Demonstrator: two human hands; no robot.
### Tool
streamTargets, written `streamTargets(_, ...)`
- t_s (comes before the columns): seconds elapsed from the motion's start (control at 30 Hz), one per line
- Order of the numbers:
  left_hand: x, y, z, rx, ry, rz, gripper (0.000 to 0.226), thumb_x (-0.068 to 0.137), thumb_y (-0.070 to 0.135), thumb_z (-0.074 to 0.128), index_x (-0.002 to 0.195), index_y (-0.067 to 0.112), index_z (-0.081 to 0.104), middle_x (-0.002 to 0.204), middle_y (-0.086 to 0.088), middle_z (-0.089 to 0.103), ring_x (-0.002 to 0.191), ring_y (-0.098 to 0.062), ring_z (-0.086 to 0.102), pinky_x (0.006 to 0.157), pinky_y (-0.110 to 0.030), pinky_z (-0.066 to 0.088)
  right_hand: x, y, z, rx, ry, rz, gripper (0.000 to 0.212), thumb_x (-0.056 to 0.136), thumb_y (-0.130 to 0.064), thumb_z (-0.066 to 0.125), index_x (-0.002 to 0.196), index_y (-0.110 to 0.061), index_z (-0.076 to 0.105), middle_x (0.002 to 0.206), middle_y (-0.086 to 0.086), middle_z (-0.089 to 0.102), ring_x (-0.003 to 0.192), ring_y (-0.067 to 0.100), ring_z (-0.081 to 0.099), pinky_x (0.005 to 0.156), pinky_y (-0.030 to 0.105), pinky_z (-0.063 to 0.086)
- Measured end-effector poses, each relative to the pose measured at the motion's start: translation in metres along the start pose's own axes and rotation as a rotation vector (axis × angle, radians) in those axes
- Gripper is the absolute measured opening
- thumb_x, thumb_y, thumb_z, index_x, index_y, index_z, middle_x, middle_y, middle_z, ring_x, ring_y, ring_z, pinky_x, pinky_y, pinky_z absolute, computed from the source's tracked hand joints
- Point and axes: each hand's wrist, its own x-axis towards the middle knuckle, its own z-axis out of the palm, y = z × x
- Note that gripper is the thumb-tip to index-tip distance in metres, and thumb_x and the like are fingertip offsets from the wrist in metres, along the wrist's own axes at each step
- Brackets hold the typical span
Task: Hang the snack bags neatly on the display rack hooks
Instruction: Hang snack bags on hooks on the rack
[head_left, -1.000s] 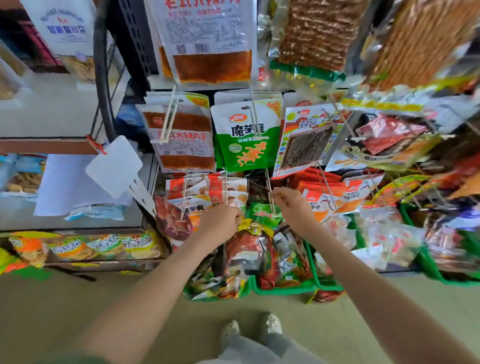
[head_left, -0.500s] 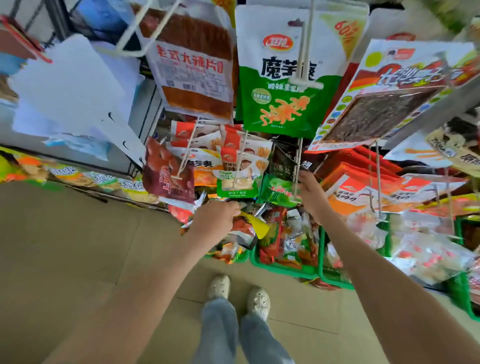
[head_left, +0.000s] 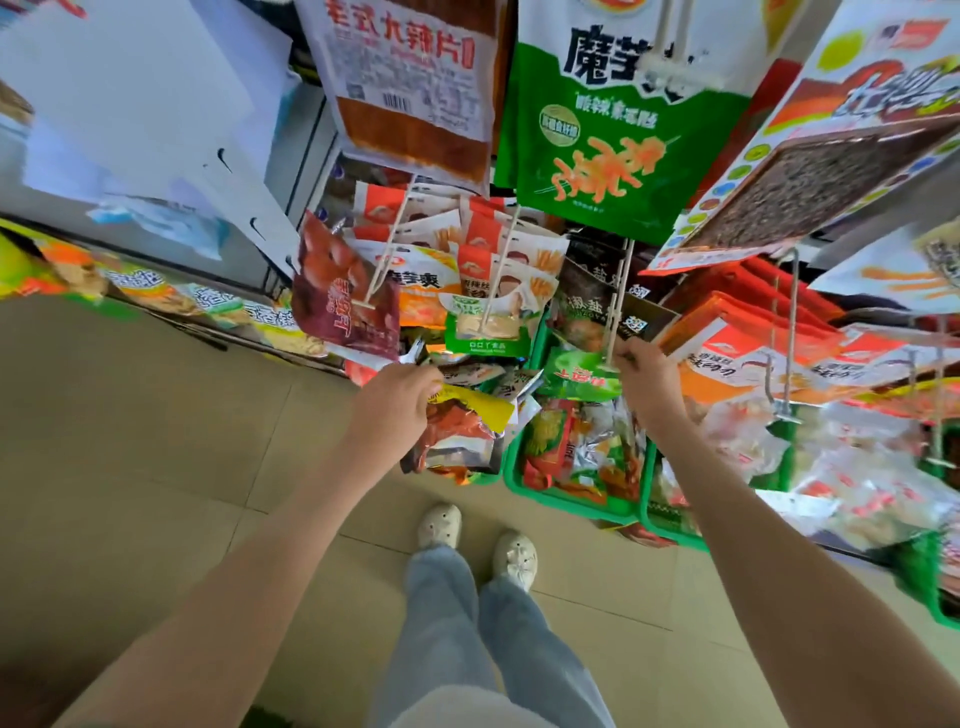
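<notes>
Snack bags (head_left: 462, 431), bunched, clutched in left hand (head_left: 400, 397)

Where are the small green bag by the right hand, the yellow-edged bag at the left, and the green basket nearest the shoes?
small green bag (head_left: 582, 375): head view, middle of its front.
yellow-edged bag (head_left: 475, 408): head view, its yellow top strip.
green basket (head_left: 569, 501): head view, its front rim.

One small green snack bag (head_left: 584, 376) hanging at the front tip of a pale wire hook (head_left: 618, 291), right hand (head_left: 647, 371) pinching its top edge, yellow-topped red snack bag (head_left: 462, 421) lying crumpled and tilted in the grip of the left hand (head_left: 400, 400), near the green one.
</notes>
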Motion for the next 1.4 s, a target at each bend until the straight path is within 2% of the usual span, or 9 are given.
streamTargets(0.13, -0.005, -0.019, -0.018, 0.015, -0.003, 0.104, 0.005, 0.085, 0.004, 0.064, 0.081, 0.002, 0.064, 0.071, -0.012, 0.060, 0.072, -0.030, 0.056, 0.059, -0.029, 0.033, -0.025, -0.001, 0.002, -0.011, 0.011, 0.043, 0.011, 0.091, -0.005, 0.049, 0.096, -0.003, 0.059, 0.079, 0.014, 0.062, 0.065, 0.027, 0.055, 0.056, 0.034, 0.044)
streamTargets(0.37, -0.011, -0.052, -0.045, 0.192, 0.022, 0.302, 0.018, 0.084, 0.011, 0.056, 0.067, 0.005, 0.056, 0.067, -0.007, 0.051, 0.066, -0.023, 0.045, 0.061, -0.031, 0.034, -0.051, -0.040, 0.018, -0.086, -0.207, -0.039, 0.007, 0.091, -0.013, 0.054, 0.088, -0.016, 0.058, 0.074, -0.002, 0.054, 0.056, 0.008, 0.047, 0.050, 0.022, 0.037)
streamTargets(0.47, -0.023, -0.071, -0.062, 0.114, 0.086, 0.210, 0.032, 0.092, 0.021, 0.039, 0.067, 0.008, 0.053, 0.066, -0.006, 0.053, 0.066, -0.024, 0.048, 0.062, -0.034, 0.041, -0.050, -0.085, 0.029, -0.067, -0.252, -0.203, 0.006, 0.089, -0.012, 0.057, 0.092, -0.013, 0.063, 0.083, 0.000, 0.059, 0.073, 0.012, 0.054, 0.066, 0.026, 0.045)
streamTargets(0.67, -0.040, -0.103, -0.106, 0.037, 0.082, -0.064, 0.056, 0.093, 0.051, 0.024, 0.051, 0.022, 0.048, 0.042, 0.010, 0.019, 0.038, -0.020, 0.038, 0.042, -0.023, 0.029, -0.041, -0.185, 0.052, 0.000, -0.362, -0.486, 0.004, 0.087, -0.009, 0.061, 0.088, -0.005, 0.061, 0.089, 0.006, 0.056, 0.079, 0.018, 0.052, 0.073, 0.025, 0.044)
streamTargets(0.87, -0.015, -0.120, -0.141, -0.200, 0.019, -0.251, 0.005, 0.085, 0.029, 0.053, 0.082, 0.029, 0.050, 0.058, 0.006, 0.059, 0.057, -0.022, 0.059, 0.057, -0.032, 0.047, -0.015, -0.270, 0.074, 0.048, -0.227, -0.635, 0.005, 0.081, -0.004, 0.064, 0.086, -0.002, 0.064, 0.086, 0.003, 0.058, 0.079, 0.012, 0.048, 0.068, 0.004, 0.033)
streamTargets(1.1, 0.024, -0.126, -0.186, -0.565, -0.092, -0.298, 0.050, 0.077, -0.002, 0.050, 0.114, 0.032, 0.055, 0.043, 0.011, 0.037, 0.039, -0.005, 0.031, 0.045, -0.022, 0.026, 0.002, -0.323, 0.094, 0.067, -0.158, -0.683, 0.009, 0.080, -0.002, 0.063, 0.088, 0.000, 0.061, 0.082, -0.002, 0.051, 0.077, 0.011, 0.045, 0.070, 0.007, 0.033)
streamTargets(1.17, 0.032, -0.127, -0.191, -0.638, -0.185, -0.279, 0.056, 0.072, 0.004, 0.051, 0.117, 0.039, 0.056, 0.058, 0.012, 0.051, 0.050, -0.010, 0.042, 0.053, -0.021, 0.033, 0.002, -0.329, 0.097, 0.080, -0.171, -0.656, 0.010, 0.081, -0.001, 0.062, 0.090, -0.001, 0.060, 0.083, -0.001, 0.052, 0.072, 0.007, 0.045, 0.068, 0.006, 0.035)
streamTargets(1.27, 0.044, -0.124, -0.193, -0.720, -0.325, -0.245, 0.064, 0.071, 0.004, 0.051, 0.124, 0.040, 0.050, 0.113, 0.007, 0.054, 0.098, -0.007, 0.051, 0.074, -0.017, 0.041, 0.004, -0.330, 0.101, 0.085, -0.215, -0.647, 0.011, 0.080, 0.000, 0.063, 0.090, -0.002, 0.059, 0.078, -0.004, 0.052, 0.069, -0.004, 0.045, 0.066, 0.005, 0.035)
streamTargets(1.4, 0.057, -0.115, -0.198, -0.818, -0.452, -0.239, 0.067, 0.080, -0.012, 0.045, 0.131, 0.030, 0.034, 0.116, 0.021, 0.045, 0.104, 0.008, 0.042, 0.066, 0.006, 0.035, 0.012, -0.325, 0.103, 0.057, -0.221, -0.652, 0.008, 0.078, 0.001, 0.063, 0.085, -0.002, 0.063, 0.072, -0.012, 0.051, 0.070, -0.003, 0.047, 0.067, 0.006, 0.035)
